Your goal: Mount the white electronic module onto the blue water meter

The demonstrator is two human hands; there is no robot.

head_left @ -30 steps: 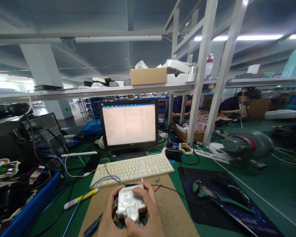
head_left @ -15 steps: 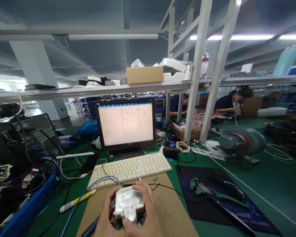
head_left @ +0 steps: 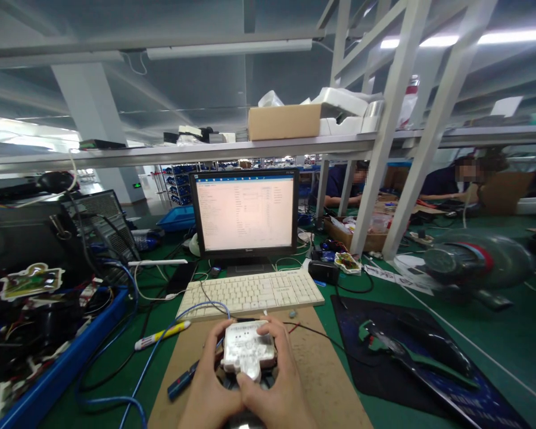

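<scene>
Head view shows us with both hands around a small white module (head_left: 249, 350), held low over the brown cardboard sheet (head_left: 312, 369) just in front of the keyboard (head_left: 254, 292). We judge the work midway: wires already run into the piece, the monitor (head_left: 245, 213) is lit with a listing, and the piece is not yet set down. Our left hand (head_left: 208, 393) curls its fingers around the left edge; our right hand (head_left: 277, 387) wraps the right side, thumb pressed underneath.
</scene>
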